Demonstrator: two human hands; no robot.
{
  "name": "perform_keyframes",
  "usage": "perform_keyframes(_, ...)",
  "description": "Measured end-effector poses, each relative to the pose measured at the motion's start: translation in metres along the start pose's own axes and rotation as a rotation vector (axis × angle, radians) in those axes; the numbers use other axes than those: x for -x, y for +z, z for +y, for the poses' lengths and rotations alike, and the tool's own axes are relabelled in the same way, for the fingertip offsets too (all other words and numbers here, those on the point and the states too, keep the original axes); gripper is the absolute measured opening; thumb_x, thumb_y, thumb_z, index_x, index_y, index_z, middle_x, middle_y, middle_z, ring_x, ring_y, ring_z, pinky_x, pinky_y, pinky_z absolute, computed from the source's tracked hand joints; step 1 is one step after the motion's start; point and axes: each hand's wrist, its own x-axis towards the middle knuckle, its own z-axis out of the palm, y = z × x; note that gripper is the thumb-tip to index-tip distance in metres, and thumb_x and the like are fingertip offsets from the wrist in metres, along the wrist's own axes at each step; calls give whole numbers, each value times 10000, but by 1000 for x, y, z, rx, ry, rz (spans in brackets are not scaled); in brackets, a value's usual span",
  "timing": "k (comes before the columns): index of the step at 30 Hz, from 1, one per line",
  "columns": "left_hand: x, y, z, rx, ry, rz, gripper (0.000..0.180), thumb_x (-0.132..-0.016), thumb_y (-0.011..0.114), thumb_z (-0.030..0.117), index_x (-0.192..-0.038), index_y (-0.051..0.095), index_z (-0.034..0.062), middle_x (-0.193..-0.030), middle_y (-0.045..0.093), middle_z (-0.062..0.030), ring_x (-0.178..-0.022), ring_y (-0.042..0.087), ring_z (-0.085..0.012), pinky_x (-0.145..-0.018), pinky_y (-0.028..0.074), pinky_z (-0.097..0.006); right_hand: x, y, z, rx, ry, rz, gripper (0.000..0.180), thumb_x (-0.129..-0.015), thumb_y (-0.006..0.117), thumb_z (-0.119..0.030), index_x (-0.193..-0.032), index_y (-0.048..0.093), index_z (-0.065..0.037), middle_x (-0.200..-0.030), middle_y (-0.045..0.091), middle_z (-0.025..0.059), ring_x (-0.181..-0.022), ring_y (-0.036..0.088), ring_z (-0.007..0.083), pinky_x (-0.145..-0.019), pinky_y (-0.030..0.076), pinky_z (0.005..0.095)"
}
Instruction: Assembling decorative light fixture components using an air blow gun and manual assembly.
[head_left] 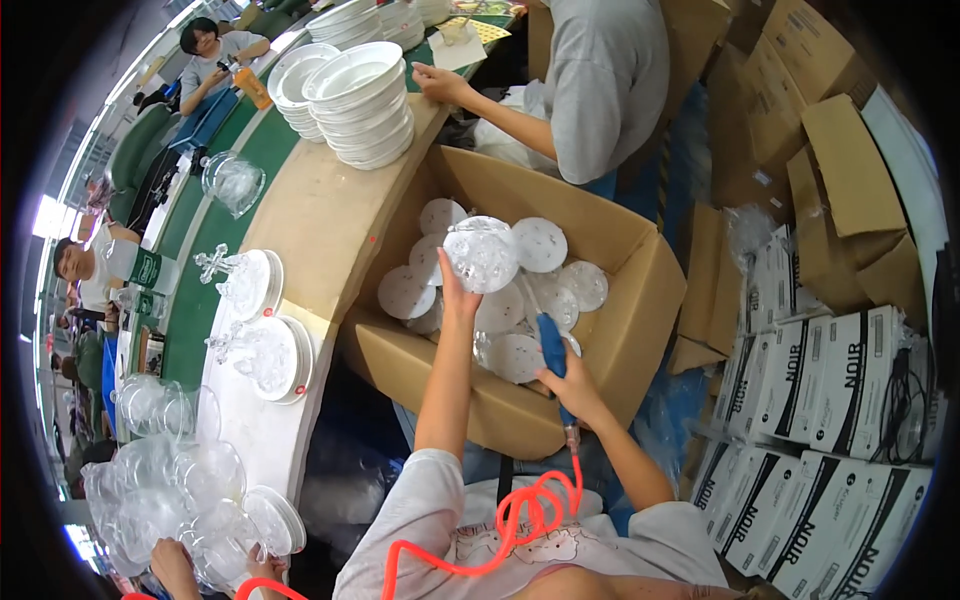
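The left hand (458,296) was raised over the open box (620,330), its grip pinching a clear plastic dome piece (482,254) from below, fingers closed on its lower edge. The piece was held above the box's contents, clear of them. The right hand (572,392) was wrapped around a blue air tool (553,350), grip pressed tight on the handle, the tool's upper end pointing into the box. An orange coiled hose (520,515) ran from the tool's base down across the person's lap.

Inside the box lay a layer of white round discs (540,243), several overlapping, some under the held piece. The box stood on the floor, just beside the curved counter (320,220).

On the counter, stacks of white bowls (362,100) stood at the far end. Nearer, clear moulded pieces sat on white plates (262,355), and a heap of clear domes (165,480) lay at the near end. Another person's hand (172,562) rested by that heap.

A second person in a grey shirt (605,80) stood beyond the box, one hand on the counter. To the right, white cartons (840,390) were stacked, with flattened brown cardboard (850,170) behind them.
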Motion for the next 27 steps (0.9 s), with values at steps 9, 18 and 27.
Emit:
perform_keyframes(9, 24, 39, 154, -207, 340, 45, 579, -894, 353, 505, -1276, 392, 71, -1281, 441, -118, -1156, 444, -283, -967, 367, -459, 42, -12, -19, -562, 85, -58, 393, -793, 567, -108, -1141, 429, 12, -771, 528, 50, -672, 529, 112, -668, 467, 279)
perform_keyframes(18, -26, -26, 254, -677, 620, 879, 662, -832, 500, 520, -1047, 530, -105, -954, 597, -210, -773, 624, -282, -669, 508, -368, 43, -5, -17, -568, 101, -51, 376, -797, 562, -112, -1128, 432, 11, -757, 522, 47, -673, 531, 114, -662, 463, 282)
perform_keyframes(27, 15, 3, 227, -1287, 1204, 943, 395, -871, 461, 258, -980, 525, -116, -988, 557, -257, -937, 518, -380, -871, 357, -428, 44, -7, -26, -566, 110, -6, 438, -761, 562, -113, -1148, 404, 18, -743, 513, 70, -662, 517, 126, -672, 477, 313)
